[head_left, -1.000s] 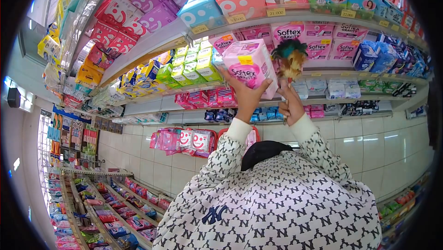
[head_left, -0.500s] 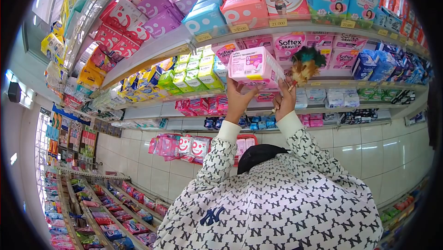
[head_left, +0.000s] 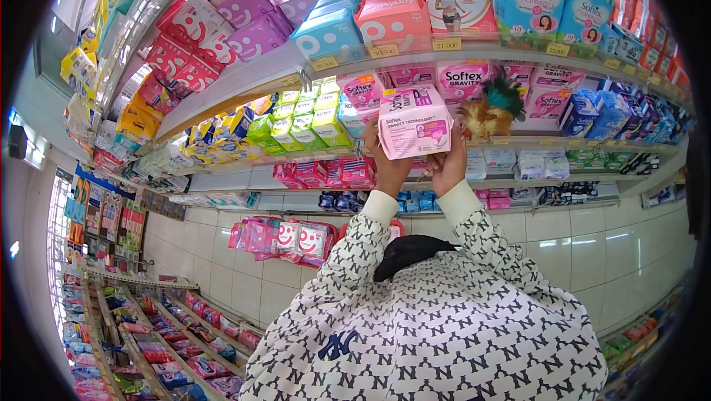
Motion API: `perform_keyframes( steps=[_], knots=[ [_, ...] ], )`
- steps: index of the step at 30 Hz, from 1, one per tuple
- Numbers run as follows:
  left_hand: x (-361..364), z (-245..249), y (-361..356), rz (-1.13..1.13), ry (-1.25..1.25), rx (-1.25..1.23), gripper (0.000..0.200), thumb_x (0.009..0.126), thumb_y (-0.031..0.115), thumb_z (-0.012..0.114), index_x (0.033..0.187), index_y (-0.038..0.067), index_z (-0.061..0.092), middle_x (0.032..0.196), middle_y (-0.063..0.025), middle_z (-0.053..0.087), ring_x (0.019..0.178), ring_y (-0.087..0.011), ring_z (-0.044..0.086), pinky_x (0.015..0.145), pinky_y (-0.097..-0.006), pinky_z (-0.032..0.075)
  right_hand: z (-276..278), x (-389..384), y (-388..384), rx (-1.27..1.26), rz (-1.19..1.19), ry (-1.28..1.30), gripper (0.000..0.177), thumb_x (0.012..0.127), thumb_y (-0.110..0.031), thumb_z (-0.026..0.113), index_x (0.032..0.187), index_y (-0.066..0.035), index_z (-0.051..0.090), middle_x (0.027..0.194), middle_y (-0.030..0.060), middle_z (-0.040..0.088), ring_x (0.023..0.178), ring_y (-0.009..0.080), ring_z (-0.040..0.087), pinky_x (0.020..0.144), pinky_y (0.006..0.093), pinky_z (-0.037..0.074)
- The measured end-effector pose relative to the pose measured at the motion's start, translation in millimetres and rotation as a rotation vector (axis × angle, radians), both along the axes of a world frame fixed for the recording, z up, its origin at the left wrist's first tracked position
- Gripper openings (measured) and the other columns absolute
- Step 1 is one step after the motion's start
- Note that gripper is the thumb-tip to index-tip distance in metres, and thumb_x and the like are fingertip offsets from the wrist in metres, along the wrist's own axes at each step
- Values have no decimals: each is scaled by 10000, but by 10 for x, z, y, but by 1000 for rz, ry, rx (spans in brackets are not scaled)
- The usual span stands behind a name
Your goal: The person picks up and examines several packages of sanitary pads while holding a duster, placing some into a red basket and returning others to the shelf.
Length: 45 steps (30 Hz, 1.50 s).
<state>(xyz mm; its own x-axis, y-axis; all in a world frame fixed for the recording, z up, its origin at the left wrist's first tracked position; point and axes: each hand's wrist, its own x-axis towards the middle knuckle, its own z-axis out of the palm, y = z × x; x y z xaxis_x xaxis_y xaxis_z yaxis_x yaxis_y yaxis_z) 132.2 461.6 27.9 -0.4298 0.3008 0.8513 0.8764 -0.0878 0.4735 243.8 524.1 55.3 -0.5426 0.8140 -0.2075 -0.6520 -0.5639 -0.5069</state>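
Both hands hold a pink pack of Softex Gravity sanitary pads (head_left: 415, 134) in front of the shelf, with a printed white-and-pink side facing me. My left hand (head_left: 390, 168) is closed on the pack's left side. On the other side, my right hand (head_left: 450, 169) is closed against the pack's lower right. A feather duster (head_left: 495, 110) with brown and dark green feathers sticks out past the right hand; its thin handle runs into that hand's grip and is mostly hidden. More pink Softex Gravity packs (head_left: 464, 77) stand on the shelf behind.
Green Kotex packs (head_left: 298, 128) stand left of the hands, blue packs (head_left: 592, 114) to the right. A price-tagged shelf edge (head_left: 415, 49) juts out above. Pink packs (head_left: 326, 173) lie on the shelf below. A red basket with packs (head_left: 302, 239) is on the tiled floor.
The pack has tilted and turned, so a different printed side faces me, and it sits slightly lower. The duster's feathers have swung, with the green tips now pointing right.
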Motion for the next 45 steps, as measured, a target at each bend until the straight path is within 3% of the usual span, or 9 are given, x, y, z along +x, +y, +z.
perform_keyframes(
  steps=[2, 8, 14, 17, 21, 31, 34, 41, 45],
  knots=[
    [-50, 13, 37, 22, 37, -22, 760, 724, 205, 789, 1316, -3, 361, 1280, -146, 333, 1234, -305, 357, 1033, -418, 303, 63, 34, -3, 30, 5, 2, 220, 972, -382, 483, 946, -167, 526, 594, -68, 452, 413, 31, 311, 382, 206, 266],
    [-46, 39, 157, -85, 107, 136, 731, 717, 195, 795, 1302, 13, 395, 1283, -157, 326, 1234, -320, 353, 1038, -422, 297, 0, 67, -9, 74, -24, 83, 205, 934, -358, 571, 1010, -184, 494, 708, -75, 508, 431, 18, 340, 353, 197, 219],
    [-87, 133, 84, 24, 114, -137, 740, 678, 94, 802, 1275, 7, 373, 1282, -170, 341, 1242, -366, 319, 1046, -445, 283, 54, 7, -4, 5, -26, 31, 168, 944, -302, 556, 1034, -175, 492, 725, -63, 498, 413, 26, 299, 348, 200, 210],
    [-113, 216, 107, -21, 104, -178, 769, 672, 83, 806, 1282, 6, 345, 1263, -164, 346, 1227, -343, 356, 1032, -418, 323, -10, -37, 34, -3, -20, 65, 186, 944, -294, 553, 1058, -161, 492, 811, -29, 554, 418, 27, 305, 344, 200, 219],
    [-37, 368, 248, -228, -240, -58, 843, 641, 13, 808, 1299, 20, 280, 1231, -141, 420, 1143, -257, 471, 983, -362, 384, 52, -50, 38, 64, -69, 63, 219, 945, -290, 548, 1096, -141, 494, 1084, 30, 588, 418, 37, 302, 341, 193, 242],
    [-202, 257, 252, -336, -341, -122, 896, 652, 42, 786, 1343, 37, 215, 1240, -152, 343, 1199, -281, 427, 1023, -387, 380, 80, -154, -1, 74, -163, 7, 237, 927, -303, 589, 1071, -139, 498, 1061, -2, 563, 426, 40, 310, 339, 197, 254],
    [-285, 339, 257, -511, -437, -130, 910, 652, 62, 773, 1356, 33, 196, 1257, -158, 347, 1232, -290, 409, 1042, -397, 354, 82, -201, 35, 96, -145, -5, 240, 923, -301, 598, 1069, -138, 498, 1055, -6, 556, 426, 46, 312, 338, 197, 262],
    [-502, 458, 78, -403, -363, -395, 800, 730, -38, 585, 1440, 16, 219, 1267, -204, 414, 1228, -338, 434, 1029, -386, 367, 103, -264, 7, 105, -167, 1, 267, 914, -291, 613, 1084, -123, 493, 1014, -3, 544, 424, 62, 315, 351, 220, 294],
    [-501, 463, 30, -461, -468, -405, 810, 760, 51, 656, 1450, 29, 234, 1261, -195, 422, 1175, -333, 473, 974, -389, 410, 8, -298, 22, 105, -166, -31, 301, 906, -295, 623, 1110, -125, 481, 988, -1, 538, 428, 66, 321, 365, 232, 303]
  ],
)
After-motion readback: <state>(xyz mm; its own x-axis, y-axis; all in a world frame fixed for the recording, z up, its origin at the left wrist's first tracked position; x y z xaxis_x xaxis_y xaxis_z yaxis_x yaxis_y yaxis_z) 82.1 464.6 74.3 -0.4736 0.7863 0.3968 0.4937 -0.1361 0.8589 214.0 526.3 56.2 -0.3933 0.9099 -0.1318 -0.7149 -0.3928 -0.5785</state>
